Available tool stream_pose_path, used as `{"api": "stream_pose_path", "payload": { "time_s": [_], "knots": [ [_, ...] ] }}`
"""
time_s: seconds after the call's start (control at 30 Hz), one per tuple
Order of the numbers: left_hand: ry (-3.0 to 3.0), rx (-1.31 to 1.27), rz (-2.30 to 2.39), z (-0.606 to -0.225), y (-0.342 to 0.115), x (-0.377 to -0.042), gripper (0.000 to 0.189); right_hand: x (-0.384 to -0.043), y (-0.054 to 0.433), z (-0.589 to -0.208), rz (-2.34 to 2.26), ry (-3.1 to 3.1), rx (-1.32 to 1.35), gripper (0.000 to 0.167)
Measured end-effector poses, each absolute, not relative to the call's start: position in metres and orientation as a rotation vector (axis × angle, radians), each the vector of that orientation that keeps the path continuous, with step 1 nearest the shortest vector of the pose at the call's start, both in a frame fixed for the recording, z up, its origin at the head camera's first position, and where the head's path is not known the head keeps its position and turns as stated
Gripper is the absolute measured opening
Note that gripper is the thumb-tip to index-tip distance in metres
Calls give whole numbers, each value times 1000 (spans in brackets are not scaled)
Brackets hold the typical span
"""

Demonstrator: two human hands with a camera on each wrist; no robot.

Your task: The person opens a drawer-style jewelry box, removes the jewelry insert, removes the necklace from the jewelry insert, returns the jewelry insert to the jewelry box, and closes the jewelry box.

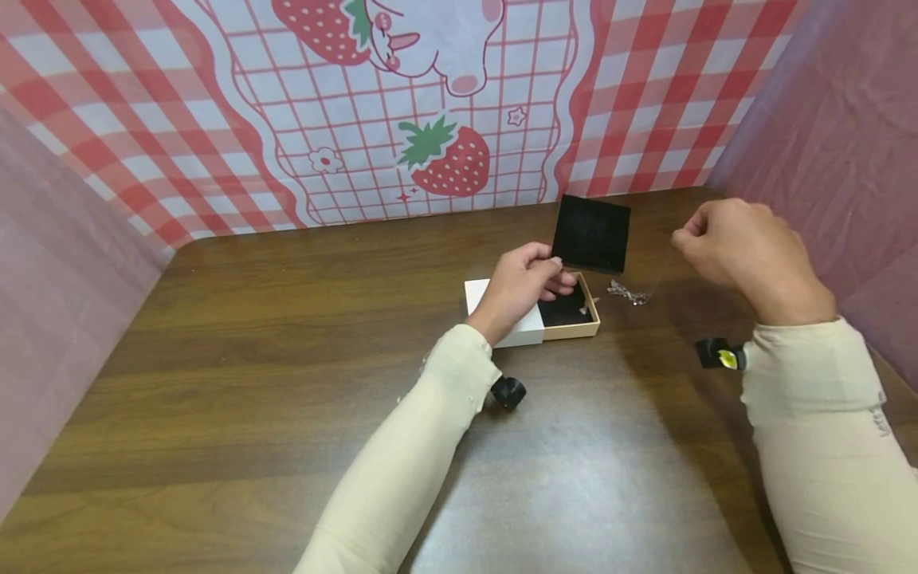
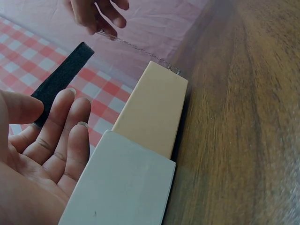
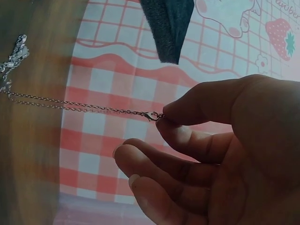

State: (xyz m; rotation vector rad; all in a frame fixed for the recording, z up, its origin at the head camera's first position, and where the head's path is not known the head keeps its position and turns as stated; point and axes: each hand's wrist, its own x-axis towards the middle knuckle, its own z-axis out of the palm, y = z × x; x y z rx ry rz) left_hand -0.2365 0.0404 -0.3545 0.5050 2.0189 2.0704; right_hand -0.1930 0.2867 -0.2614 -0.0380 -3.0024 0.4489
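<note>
Between thumb and fingers, my left hand (image 1: 527,281) pinches a square black foam pad (image 1: 592,233) by its near corner, tilted up above the box. Under that hand lies a small drawer box, its white sleeve (image 2: 119,183) pulled partway off the tan tray (image 2: 152,110). Black lining and a small shiny piece (image 1: 584,309) show inside the tray. My right hand (image 1: 753,255) pinches a silver chain necklace (image 3: 79,105) at its lobster clasp (image 3: 151,116). The chain stretches down to a silver bunch (image 1: 628,293) on the table, right of the tray.
A brown wood-grain table (image 1: 287,383) spreads under everything. Behind it hangs a red-and-white checked cloth (image 1: 645,96) with strawberry prints. Pink fabric walls (image 1: 825,143) stand at both sides. Black wrist straps (image 1: 509,392) stick out from the cuffs.
</note>
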Motion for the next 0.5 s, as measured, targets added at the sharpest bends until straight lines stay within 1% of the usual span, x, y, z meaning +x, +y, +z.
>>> {"api": "stream_pose_path", "payload": {
  "time_s": [0.5],
  "knots": [
    [2032, 504, 2066, -353, 40, -235, 17, -206, 299, -274, 452, -3115, -21, 32]
  ]
}}
